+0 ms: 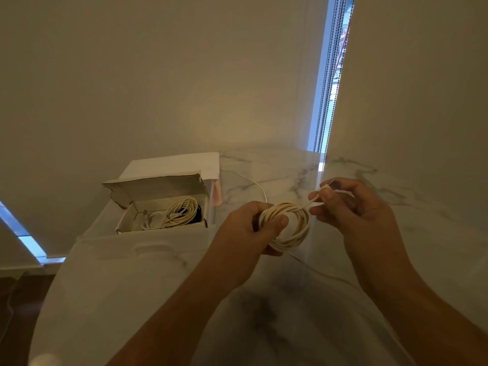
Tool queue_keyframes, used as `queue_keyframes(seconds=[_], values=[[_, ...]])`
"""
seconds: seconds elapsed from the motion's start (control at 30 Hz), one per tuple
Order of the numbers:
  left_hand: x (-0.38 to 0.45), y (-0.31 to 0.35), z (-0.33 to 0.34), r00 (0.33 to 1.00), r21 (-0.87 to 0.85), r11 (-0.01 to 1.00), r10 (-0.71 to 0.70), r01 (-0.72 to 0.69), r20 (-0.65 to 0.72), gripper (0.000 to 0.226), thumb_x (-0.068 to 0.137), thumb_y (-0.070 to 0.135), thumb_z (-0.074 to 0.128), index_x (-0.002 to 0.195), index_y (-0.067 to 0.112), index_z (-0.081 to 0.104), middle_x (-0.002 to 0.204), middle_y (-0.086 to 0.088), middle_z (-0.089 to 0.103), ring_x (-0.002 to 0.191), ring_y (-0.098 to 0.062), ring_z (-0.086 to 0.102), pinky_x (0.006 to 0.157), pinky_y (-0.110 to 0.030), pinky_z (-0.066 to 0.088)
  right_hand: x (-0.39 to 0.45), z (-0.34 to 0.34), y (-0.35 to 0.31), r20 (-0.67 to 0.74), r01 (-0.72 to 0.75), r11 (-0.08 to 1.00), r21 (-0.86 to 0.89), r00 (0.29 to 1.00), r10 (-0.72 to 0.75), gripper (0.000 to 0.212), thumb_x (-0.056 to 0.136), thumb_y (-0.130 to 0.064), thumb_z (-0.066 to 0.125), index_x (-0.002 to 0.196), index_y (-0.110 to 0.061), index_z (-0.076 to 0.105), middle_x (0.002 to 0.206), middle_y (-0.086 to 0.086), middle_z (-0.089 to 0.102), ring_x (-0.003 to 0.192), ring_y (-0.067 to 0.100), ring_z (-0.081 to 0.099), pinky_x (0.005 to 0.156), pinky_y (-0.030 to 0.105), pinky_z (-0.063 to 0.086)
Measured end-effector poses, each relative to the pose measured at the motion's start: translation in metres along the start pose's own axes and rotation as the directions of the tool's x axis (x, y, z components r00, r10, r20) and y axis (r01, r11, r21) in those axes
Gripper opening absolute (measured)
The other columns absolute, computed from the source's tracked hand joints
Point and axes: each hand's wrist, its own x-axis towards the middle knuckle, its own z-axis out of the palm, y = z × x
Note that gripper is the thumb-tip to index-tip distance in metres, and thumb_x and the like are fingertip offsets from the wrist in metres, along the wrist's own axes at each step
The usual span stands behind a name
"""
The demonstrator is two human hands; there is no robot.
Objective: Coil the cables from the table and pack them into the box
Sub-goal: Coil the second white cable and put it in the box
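Your left hand [253, 223] grips round cream cable coil [287, 225]; right hand [351, 207] fingers pinch its end; torn cardboard box [158, 204], glossy marble counter [290, 167].

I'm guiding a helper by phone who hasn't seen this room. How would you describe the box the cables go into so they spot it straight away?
Start at the marble table and look to its far left edge, by the wall. There sits a small cardboard box with its torn lid flap standing open. Unlike the white carton behind it, it already holds a coiled cream cable.
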Motion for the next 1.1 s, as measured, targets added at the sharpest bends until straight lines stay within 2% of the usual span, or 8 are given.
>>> queue_keyframes(seconds=[0.13, 0.33, 0.53, 0.77, 0.83, 0.97, 1.03, 1.1], values=[[0.0, 0.004, -0.001, 1.0, -0.062, 0.998, 0.008, -0.007, 0.02, 0.026, 0.093, 0.021, 0.066, 0.118, 0.016, 0.061, 0.108, -0.002, 0.073, 0.093, -0.014, 0.073, 0.07, -0.029, 0.061, 0.005, -0.006, 0.0, -0.05, -0.016, 0.997, 0.079, 0.999, 0.02, 0.013, 0.096, -0.022, 0.06, 0.103, -0.014, 0.068, 0.091, 0.005, 0.075, 0.083, 0.02, 0.073, 0.079, 0.035, 0.056], [-0.001, 0.009, -0.003, 0.996, -0.141, 0.99, 0.036, -0.024, 0.084, 0.027, 0.091, 0.013, 0.067, 0.117, 0.011, 0.06, 0.109, -0.005, 0.073, 0.1, -0.017, 0.071, 0.073, -0.027, 0.06, 0.011, -0.013, -0.002, -0.096, -0.039, 0.977, 0.208, 0.994, 0.06, 0.013, 0.096, -0.016, 0.06, 0.103, -0.008, 0.067, 0.092, 0.01, 0.074, 0.084, 0.021, 0.073, 0.076, 0.026, 0.056], [-0.001, 0.012, -0.008, 0.99, -0.165, 0.986, 0.038, -0.015, 0.136, 0.029, 0.091, 0.01, 0.067, 0.119, 0.01, 0.059, 0.11, -0.007, 0.073, 0.102, -0.021, 0.071, 0.081, -0.035, 0.061, 0.014, -0.017, -0.005, -0.114, -0.039, 0.961, 0.272, 0.991, 0.073, 0.008, 0.095, -0.016, 0.062, 0.097, -0.012, 0.068, 0.09, 0.008, 0.074, 0.082, 0.016, 0.071, 0.076, 0.024, 0.055], [-0.001, 0.013, -0.011, 0.989, -0.208, 0.978, 0.031, 0.0, 0.148, 0.029, 0.091, 0.008, 0.067, 0.119, 0.01, 0.06, 0.108, -0.01, 0.074, 0.101, -0.025, 0.072, 0.085, -0.039, 0.06, 0.015, -0.02, -0.006, -0.127, -0.041, 0.957, 0.288, 0.989, 0.081, 0.011, 0.095, -0.015, 0.061, 0.1, -0.008, 0.068, 0.09, 0.007, 0.074, 0.082, 0.015, 0.07, 0.078, 0.025, 0.056], [-0.002, 0.013, -0.014, 0.991, -0.22, 0.975, 0.041, -0.012, 0.129, 0.028, 0.091, 0.007, 0.067, 0.119, 0.01, 0.062, 0.108, -0.01, 0.074, 0.102, -0.026, 0.071, 0.086, -0.04, 0.06, 0.015, -0.019, -0.006, -0.115, -0.043, 0.955, 0.295, 0.99, 0.08, 0.01, 0.095, -0.015, 0.061, 0.098, -0.009, 0.068, 0.089, 0.007, 0.073, 0.083, 0.017, 0.071, 0.081, 0.027, 0.056], [-0.002, 0.012, -0.018, 0.998, -0.298, 0.953, 0.062, -0.057, 0.006, 0.03, 0.09, 0.005, 0.067, 0.119, 0.01, 0.063, 0.109, -0.011, 0.074, 0.104, -0.027, 0.071, 0.087, -0.042, 0.06, 0.012, -0.018, -0.009, -0.055, 0.007, 0.97, 0.243, 0.998, 0.007, 0.008, 0.091, -0.012, 0.066, 0.096, -0.007, 0.068, 0.087, 0.012, 0.073, 0.086, 0.026, 0.072, 0.081, 0.033, 0.056], [-0.001, 0.013, -0.019, 0.995, -0.35, 0.932, 0.078, -0.096, -0.067, 0.032, 0.089, 0.005, 0.068, 0.119, 0.009, 0.062, 0.11, -0.01, 0.074, 0.105, -0.026, 0.071, 0.087, -0.043, 0.059, 0.009, -0.016, -0.011, -0.032, 0.071, 0.987, 0.146, 0.997, -0.067, 0.009, 0.089, -0.01, 0.069, 0.097, -0.006, 0.067, 0.087, 0.012, 0.073, 0.083, 0.027, 0.073, 0.079, 0.035, 0.057], [-0.002, 0.014, -0.017, 0.987, -0.396, 0.908, 0.09, -0.135, -0.131, 0.034, 0.087, 0.007, 0.068, 0.12, 0.008, 0.06, 0.111, -0.009, 0.074, 0.107, -0.025, 0.07, 0.089, -0.044, 0.059, 0.006, -0.013, -0.012, 0.009, 0.157, 0.987, -0.01, 0.988, -0.157, 0.011, 0.087, -0.012, 0.072, 0.096, -0.015, 0.067, 0.085, 0.005, 0.073, 0.081, 0.023, 0.073, 0.076, 0.034, 0.057]])
